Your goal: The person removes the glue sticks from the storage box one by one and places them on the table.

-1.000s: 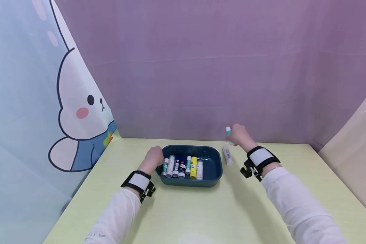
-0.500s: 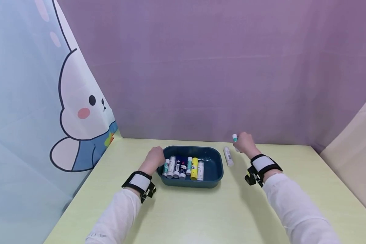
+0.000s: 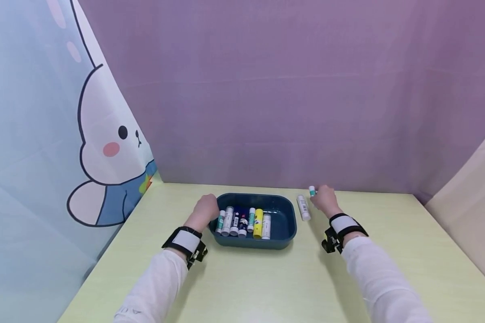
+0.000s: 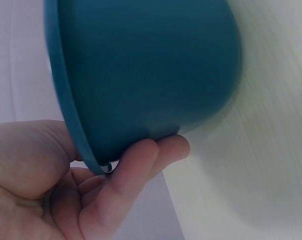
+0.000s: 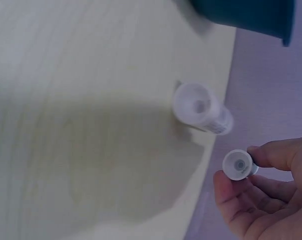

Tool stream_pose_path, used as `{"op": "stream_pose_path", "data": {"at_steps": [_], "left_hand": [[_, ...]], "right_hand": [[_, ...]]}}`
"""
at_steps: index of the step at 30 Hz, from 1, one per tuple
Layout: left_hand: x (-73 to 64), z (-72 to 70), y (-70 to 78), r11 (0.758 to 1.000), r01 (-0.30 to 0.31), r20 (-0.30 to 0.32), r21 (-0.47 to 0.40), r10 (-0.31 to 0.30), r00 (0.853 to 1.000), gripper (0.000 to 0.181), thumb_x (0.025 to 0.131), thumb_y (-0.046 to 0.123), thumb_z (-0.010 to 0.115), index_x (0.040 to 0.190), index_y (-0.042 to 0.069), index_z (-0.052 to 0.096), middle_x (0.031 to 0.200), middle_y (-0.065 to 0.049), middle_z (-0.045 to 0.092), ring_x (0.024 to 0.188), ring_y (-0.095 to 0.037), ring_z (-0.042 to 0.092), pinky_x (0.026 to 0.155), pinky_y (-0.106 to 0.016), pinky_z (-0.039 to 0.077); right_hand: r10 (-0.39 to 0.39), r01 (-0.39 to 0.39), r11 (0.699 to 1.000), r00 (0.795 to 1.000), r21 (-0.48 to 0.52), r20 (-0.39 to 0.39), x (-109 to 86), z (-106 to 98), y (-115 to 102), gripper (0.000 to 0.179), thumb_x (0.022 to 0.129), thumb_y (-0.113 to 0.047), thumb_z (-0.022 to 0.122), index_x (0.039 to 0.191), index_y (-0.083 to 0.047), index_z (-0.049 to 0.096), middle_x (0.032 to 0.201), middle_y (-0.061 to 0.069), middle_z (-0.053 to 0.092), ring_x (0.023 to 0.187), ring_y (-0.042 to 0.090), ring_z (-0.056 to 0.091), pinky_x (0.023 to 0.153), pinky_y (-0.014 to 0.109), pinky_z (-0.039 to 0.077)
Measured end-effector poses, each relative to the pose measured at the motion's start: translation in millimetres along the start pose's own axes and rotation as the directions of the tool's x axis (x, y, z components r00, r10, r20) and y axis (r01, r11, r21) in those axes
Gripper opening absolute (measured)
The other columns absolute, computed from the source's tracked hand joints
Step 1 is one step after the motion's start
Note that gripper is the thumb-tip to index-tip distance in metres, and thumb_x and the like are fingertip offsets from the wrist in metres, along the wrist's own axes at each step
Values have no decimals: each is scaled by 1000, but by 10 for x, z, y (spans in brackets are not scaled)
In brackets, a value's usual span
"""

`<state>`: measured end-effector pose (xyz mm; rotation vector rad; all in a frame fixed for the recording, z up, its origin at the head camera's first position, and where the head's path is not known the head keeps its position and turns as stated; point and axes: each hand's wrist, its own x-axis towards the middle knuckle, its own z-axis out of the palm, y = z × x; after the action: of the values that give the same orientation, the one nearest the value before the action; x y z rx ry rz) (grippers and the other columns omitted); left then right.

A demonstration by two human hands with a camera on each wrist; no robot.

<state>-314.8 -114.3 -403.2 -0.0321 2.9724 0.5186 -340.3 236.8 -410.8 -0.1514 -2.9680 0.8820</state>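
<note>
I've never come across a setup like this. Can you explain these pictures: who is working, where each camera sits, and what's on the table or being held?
There is no machine: a person in white sleeves works bare-handed, so each grip is simply a hand. The wide picture comes from a camera worn on the head, looking forward and down. The two close ones come from wrist cameras, each looking at that hand's work.

On the pale table sits a dark blue tub with seven tubes side by side in it. The left grip pinches the tub's rim. The right grip holds a white-and-green tube. Another, mostly white tube lies between tub and right grip. They look like glue sticks, but the labels are too small to read.
</note>
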Motion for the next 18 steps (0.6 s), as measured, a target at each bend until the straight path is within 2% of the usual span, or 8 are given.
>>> {"op": "stream_pose_path", "data": {"at_steps": [7, 13, 18], "left_hand": [[2, -1, -3, 1000, -10, -5, 7, 10, 1000, 18, 86, 0, 58, 102, -9, 61, 100, -21, 64, 72, -28, 64, 44, -28, 54], [4, 6, -4, 1000, -8, -7, 19, 8, 1000, 18, 86, 1, 59, 100, -9, 61, 98, -21, 64, 72, -28, 65, 47, -30, 55], [11, 13, -14, 1000, 3, -5, 13, -3, 1000, 18, 86, 1, 59, 101, -8, 61, 97, -20, 64, 72, -28, 64, 46, -29, 55]], "right_hand": [[-20, 19, 999, 999, -33, -30, 39, 90, 111, 39, 86, -5, 56, 120, 14, 53, 111, 34, 58, 92, 41, 61, 69, 39, 56], [15, -16, 997, 1000, -76, -15, 48, 139, 148, 42, 87, -7, 56, 122, 15, 52, 113, 33, 58, 94, 40, 60, 73, 41, 55], [14, -15, 995, 1000, -101, -9, 21, 155, 153, 39, 88, -7, 55, 120, 15, 54, 109, 32, 61, 90, 38, 61, 73, 42, 55]]}}
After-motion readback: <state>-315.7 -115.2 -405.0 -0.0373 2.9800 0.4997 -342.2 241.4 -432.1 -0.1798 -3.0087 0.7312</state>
